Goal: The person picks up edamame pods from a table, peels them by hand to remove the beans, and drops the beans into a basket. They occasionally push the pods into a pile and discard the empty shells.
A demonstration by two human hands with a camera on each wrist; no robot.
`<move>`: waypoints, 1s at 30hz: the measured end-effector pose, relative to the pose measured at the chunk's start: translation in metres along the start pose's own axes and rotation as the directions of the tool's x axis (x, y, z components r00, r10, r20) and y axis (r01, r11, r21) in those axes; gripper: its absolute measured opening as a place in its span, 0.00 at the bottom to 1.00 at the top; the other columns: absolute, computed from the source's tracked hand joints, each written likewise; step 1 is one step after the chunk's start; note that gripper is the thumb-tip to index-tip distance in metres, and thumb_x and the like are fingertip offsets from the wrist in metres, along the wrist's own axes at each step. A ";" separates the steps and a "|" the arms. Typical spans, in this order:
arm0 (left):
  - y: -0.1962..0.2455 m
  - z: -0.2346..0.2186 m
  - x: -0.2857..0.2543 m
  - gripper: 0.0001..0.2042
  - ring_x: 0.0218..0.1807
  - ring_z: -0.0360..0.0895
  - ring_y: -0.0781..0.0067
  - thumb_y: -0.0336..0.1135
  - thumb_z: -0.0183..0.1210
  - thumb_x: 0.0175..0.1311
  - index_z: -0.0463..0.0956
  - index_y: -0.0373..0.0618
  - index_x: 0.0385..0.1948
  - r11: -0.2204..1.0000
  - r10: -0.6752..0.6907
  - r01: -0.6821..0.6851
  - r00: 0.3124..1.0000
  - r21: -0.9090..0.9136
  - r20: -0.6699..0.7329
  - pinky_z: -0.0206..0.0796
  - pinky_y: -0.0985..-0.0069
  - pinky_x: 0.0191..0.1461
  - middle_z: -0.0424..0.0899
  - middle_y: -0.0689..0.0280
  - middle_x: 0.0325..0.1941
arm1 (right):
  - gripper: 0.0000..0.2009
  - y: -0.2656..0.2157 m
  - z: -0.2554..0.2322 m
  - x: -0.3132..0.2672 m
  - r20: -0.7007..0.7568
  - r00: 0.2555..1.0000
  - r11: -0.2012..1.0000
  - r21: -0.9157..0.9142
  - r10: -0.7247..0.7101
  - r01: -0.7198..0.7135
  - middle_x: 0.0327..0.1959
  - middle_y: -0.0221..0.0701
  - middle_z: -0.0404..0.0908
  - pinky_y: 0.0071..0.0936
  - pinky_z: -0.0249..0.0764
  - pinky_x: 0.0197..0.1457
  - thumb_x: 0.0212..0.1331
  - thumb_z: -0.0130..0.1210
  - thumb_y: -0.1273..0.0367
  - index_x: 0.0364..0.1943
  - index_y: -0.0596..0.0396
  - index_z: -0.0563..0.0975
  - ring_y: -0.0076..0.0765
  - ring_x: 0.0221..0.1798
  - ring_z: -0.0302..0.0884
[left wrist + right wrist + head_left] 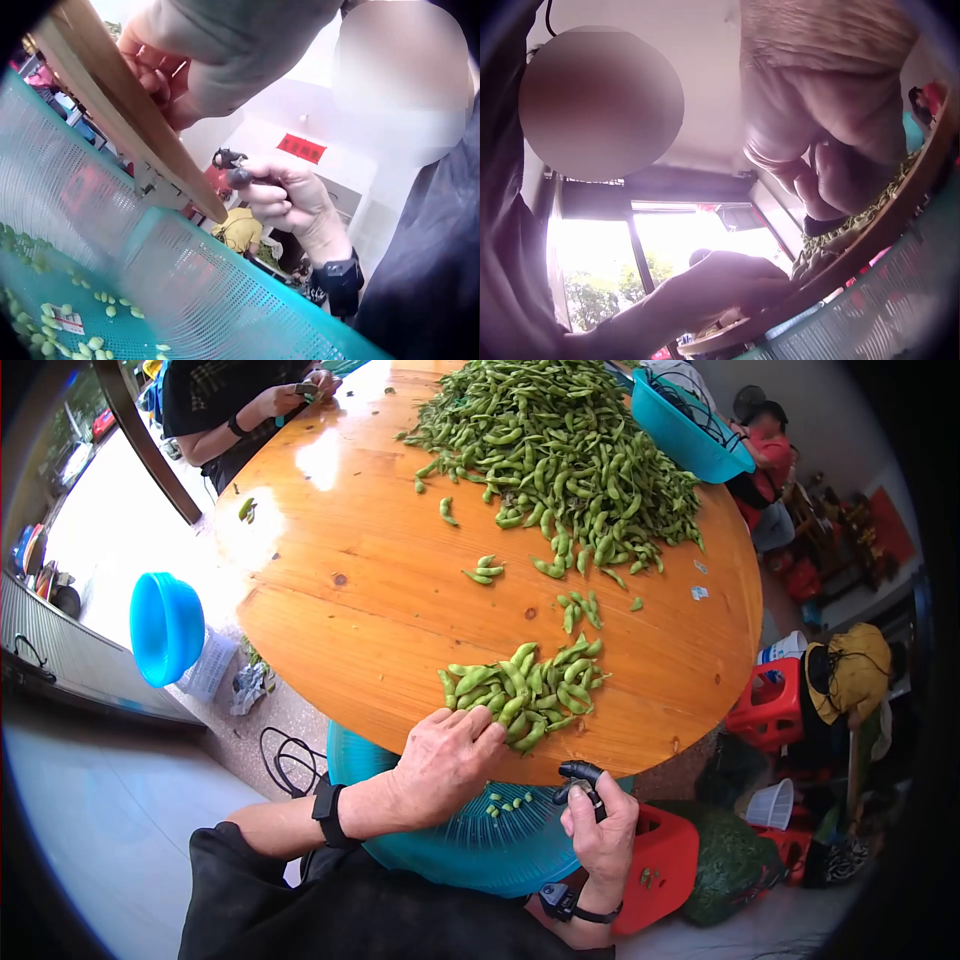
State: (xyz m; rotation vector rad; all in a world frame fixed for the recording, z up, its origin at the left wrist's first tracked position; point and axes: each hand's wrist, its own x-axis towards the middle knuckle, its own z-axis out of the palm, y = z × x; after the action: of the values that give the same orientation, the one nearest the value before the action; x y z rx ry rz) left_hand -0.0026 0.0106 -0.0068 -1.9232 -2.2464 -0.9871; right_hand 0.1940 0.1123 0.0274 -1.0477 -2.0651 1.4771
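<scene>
My left hand (450, 755) rests on a small heap of green soybean pods (535, 685) near the front edge of the round wooden table (400, 600). Its fingers bend down over the heap's near side, and their tips are hidden, so I cannot tell whether they pinch a pod. Just past the table edge, my right hand (603, 835) is raised with loosely bent fingers. Black finger covers (238, 177) sit on its thumb and forefinger. Below both hands is a teal mesh basket (400, 840), with shelled green beans (96, 343) inside.
A large pile of pods (560, 450) covers the far side, with a teal basin (680, 425) beside it. Another person's hands (285, 400) are at the far left edge. Red stools (770, 705) stand right; a blue tub (165, 628) is left.
</scene>
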 end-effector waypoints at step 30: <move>-0.003 -0.014 -0.008 0.03 0.29 0.81 0.78 0.22 0.63 0.63 0.77 0.36 0.33 0.132 -0.223 0.487 0.863 -0.863 0.453 0.72 0.81 0.29 0.82 0.63 0.29 | 0.12 0.000 0.025 0.022 0.302 0.953 0.799 0.568 0.021 -0.198 0.21 0.23 0.70 0.15 0.55 0.20 0.69 0.49 0.74 0.52 0.64 0.77 0.13 0.20 0.61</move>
State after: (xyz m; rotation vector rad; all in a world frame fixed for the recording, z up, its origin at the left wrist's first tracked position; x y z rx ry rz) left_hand -0.0085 -0.0030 0.0000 -1.6378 -2.4413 -3.0582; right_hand 0.1629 0.1139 0.0158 -0.7348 -1.5177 2.2464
